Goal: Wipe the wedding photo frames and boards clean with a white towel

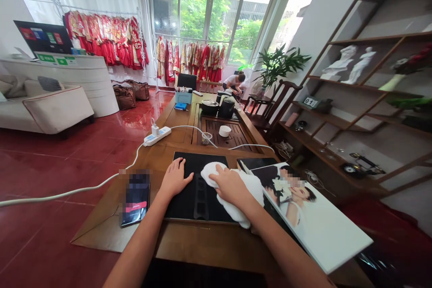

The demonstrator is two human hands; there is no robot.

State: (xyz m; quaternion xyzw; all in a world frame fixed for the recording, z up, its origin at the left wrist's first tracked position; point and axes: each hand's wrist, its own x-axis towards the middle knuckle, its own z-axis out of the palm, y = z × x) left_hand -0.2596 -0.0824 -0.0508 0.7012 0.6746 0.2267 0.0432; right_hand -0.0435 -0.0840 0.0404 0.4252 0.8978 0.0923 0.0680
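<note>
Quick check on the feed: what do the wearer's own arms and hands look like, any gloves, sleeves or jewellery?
Both the left hand and right hand are ungloved, with no ring, watch or bracelet that I can make out. The forearms are bare to the picture's lower edge; no sleeve or cable shows on either.

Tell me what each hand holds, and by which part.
Right hand: white cloth, by its far left end. Left hand: nothing; it rests on the black panel.
</note>
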